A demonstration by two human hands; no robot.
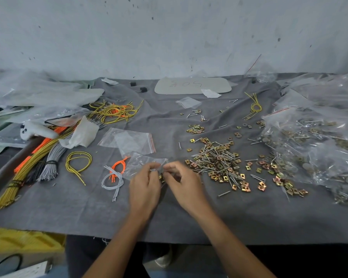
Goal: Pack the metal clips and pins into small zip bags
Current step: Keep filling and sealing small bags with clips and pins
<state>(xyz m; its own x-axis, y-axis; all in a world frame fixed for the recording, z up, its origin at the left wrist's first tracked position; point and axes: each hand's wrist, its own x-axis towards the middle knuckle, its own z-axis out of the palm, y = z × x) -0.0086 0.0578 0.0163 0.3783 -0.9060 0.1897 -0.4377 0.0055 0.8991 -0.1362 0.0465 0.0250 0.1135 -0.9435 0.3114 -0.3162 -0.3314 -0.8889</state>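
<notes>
Metal clips and pins (219, 165) are lying in a loose heap on the cloth-covered table (68, 209), just right of the hands. A few clips are showing between the palms, seemingly inside the small zip bag (143, 164). The left hand (144, 187) and right hand (182, 183) are each pinching the bag's edge with curled fingertips. Whether they are opening or sealing it, I cannot tell. Either way, the person is best served by holding the mouth level and pinching along the whole strip. Spare empty bags (129, 140) are lying just beyond. Grey and orange cords (114, 175) are sitting close on the left. The heap is crowding the right wrist, so a careless sweep is risking scattered pieces.
</notes>
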